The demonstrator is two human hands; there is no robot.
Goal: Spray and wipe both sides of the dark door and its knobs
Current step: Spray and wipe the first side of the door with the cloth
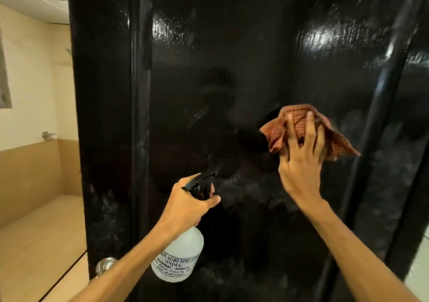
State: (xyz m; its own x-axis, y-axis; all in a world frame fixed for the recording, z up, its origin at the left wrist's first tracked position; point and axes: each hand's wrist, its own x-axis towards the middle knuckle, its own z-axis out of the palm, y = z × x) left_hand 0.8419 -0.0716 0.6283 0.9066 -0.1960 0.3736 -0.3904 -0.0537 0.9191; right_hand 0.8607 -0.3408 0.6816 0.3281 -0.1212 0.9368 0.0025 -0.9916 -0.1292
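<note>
Beige floor (pixel 34 243), dark strip (pixel 66 272) across it

A bathroom past the dark door (pixel 232 69): beige wall tiles (pixel 34 74), tap (pixel 48 136).
</note>
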